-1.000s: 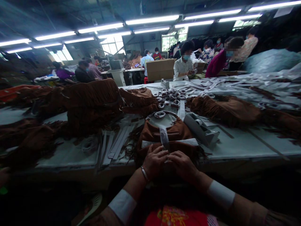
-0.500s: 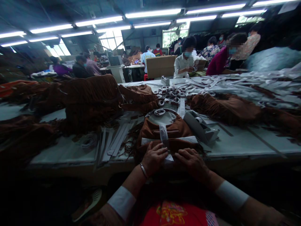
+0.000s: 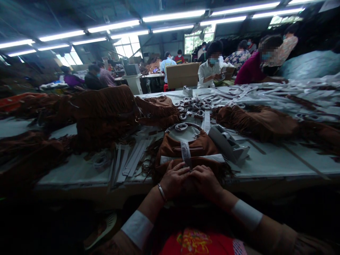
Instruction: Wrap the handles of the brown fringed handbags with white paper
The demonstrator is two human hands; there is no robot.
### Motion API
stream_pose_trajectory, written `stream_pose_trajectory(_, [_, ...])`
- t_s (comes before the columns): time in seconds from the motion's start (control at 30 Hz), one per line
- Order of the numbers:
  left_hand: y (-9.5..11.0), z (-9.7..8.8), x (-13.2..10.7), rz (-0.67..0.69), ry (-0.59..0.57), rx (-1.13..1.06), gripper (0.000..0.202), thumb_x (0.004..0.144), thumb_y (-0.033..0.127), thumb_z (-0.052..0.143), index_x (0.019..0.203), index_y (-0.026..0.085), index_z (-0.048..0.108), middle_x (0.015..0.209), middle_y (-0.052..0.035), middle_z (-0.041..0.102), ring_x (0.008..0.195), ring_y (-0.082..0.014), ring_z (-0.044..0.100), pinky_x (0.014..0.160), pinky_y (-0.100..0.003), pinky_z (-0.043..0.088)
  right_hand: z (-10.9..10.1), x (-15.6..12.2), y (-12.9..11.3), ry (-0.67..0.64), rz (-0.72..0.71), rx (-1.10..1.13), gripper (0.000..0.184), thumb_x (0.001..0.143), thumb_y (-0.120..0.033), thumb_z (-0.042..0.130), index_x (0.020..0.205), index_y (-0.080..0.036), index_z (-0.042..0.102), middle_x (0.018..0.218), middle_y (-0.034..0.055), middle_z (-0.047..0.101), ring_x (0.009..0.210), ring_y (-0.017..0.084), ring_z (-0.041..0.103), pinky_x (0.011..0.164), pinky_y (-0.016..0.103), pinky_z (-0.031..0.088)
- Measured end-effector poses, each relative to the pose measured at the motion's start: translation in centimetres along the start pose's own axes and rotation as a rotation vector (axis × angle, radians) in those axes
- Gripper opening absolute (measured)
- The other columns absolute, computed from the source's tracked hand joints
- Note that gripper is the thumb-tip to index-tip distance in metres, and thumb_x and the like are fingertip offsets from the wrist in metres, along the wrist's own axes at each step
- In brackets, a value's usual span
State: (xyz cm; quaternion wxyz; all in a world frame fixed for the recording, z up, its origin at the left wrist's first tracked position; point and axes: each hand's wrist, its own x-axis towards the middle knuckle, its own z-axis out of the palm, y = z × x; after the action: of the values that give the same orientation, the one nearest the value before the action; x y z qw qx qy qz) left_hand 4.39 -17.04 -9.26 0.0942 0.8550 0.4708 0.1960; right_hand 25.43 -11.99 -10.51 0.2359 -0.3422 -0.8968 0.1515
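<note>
A brown fringed handbag (image 3: 170,147) lies flat at the table's near edge, its wrapped round handle (image 3: 181,126) pointing away from me. White wrapping (image 3: 212,158) runs across it, and a pale translucent strip (image 3: 185,150) runs down its middle. My left hand (image 3: 174,179), with a bracelet on the wrist, holds the bag's near edge, fingers lying over the strip's lower part. My right hand (image 3: 205,180) meets it there, fingers bent together at the strip. The strip's lower end is hidden under both hands. A grey tape dispenser (image 3: 225,141) stands right beside the bag.
Flat white strips (image 3: 135,159) lie left of the bag. Brown fringed bags are piled at left (image 3: 103,106) and right (image 3: 257,122). Wrapped rings (image 3: 198,106) and white-wrapped straps (image 3: 255,88) cover the far side. Several co-workers work beyond, near a cardboard box (image 3: 182,75).
My right hand has moved left along the bag's near edge to meet my left hand. The strip's loose lower end is now covered. My left hand and the bag have stayed put.
</note>
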Motion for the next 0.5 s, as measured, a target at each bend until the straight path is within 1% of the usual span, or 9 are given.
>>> stream_pose_trajectory(0.07, [0.4,-0.6,0.1,-0.003,-0.022,-0.036,0.063,0.084,0.024,0.065,0.145,0.035,0.051,0.145,-0.0042,0.059,0.144,-0.0292,0.04,0.121,-0.061,0.008,0.0,0.0,-0.1,-0.019,0.012,-0.021,0.01,0.091,-0.02,0.063,0.094,-0.023,0.072,0.098,0.0044,0.069,0.091,0.022,0.055,0.084,0.036,0.036])
stream_pose_trajectory(0.13, [0.6,-0.7,0.3,-0.031,-0.009,-0.068,0.052,0.088,0.028,0.063,0.14,0.036,0.056,0.143,-0.0032,0.061,0.142,-0.0287,0.042,0.12,-0.061,0.01,-0.1,0.1,-0.3,-0.028,0.023,-0.054,0.01,0.093,-0.022,0.061,0.091,-0.022,0.071,0.095,0.005,0.068,0.09,0.022,0.054,0.083,0.037,0.035])
stream_pose_trajectory(0.23, [0.5,0.1,0.5,-0.08,0.049,-0.089,0.034,0.096,0.033,0.058,0.128,0.036,0.066,0.136,-0.0017,0.067,0.139,-0.0276,0.047,0.119,-0.06,0.011,-0.7,0.1,-0.4,-0.047,0.009,-0.082,0.013,0.094,-0.021,0.058,0.093,-0.021,0.07,0.097,0.0064,0.068,0.091,0.023,0.054,0.083,0.037,0.036])
stream_pose_trajectory(0.33, [0.1,1.1,0.5,-0.083,0.103,-0.081,0.029,0.098,0.031,0.057,0.125,0.035,0.068,0.131,-0.0018,0.069,0.137,-0.0255,0.049,0.12,-0.058,0.011,-1.4,-0.9,-0.2,-0.046,-0.104,-0.071,0.021,0.094,-0.017,0.055,0.11,-0.02,0.069,0.112,0.0091,0.068,0.099,0.024,0.055,0.087,0.039,0.038])
stream_pose_trajectory(0.43, [0.0,1.4,0.5,-0.074,0.121,-0.064,0.026,0.098,0.031,0.057,0.121,0.035,0.07,0.13,-0.0016,0.07,0.136,-0.0242,0.051,0.12,-0.057,0.011,-1.5,-2.7,-0.3,-0.023,-0.242,-0.116,0.034,0.094,-0.027,0.06,0.127,-0.021,0.063,0.128,0.0119,0.064,0.113,0.028,0.053,0.098,0.045,0.036])
stream_pose_trajectory(0.5, [0.0,1.3,0.5,-0.072,0.115,-0.042,0.025,0.097,0.03,0.059,0.118,0.033,0.071,0.13,-0.0019,0.07,0.135,-0.0245,0.051,0.12,-0.056,0.013,-1.2,-3.6,-0.6,-0.006,-0.28,-0.177,0.04,0.091,-0.031,0.064,0.13,-0.022,0.061,0.131,0.0121,0.063,0.117,0.031,0.051,0.102,0.048,0.032])
